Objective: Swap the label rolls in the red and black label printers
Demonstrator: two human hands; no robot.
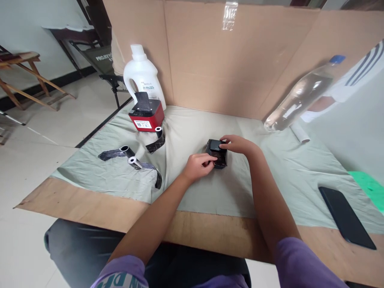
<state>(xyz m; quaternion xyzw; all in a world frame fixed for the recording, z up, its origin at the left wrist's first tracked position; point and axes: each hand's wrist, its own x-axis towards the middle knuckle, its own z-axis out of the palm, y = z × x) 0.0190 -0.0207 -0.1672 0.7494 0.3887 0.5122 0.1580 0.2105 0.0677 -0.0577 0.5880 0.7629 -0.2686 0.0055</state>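
On the cloth in front of me stands a small black box-shaped device (221,161), its front part open to a dark hollow; it looks like a mini printer. My left hand (198,166) is at its left side, the index finger reaching over the hollow and the other fingers curled. What those fingertips pinch, if anything, is too small to tell. My right hand (237,144) grips the device's upper right edge, with thumb and fingers on the raised black lid (214,145).
A red printer (150,120) with a black strip standing from its top sits before a white detergent bottle (145,76). Partly unrolled black rolls (127,151) lie at left. At right are a clear bottle (300,96), a white tube (300,134) and a phone (346,216). Cardboard (216,60) walls the back.
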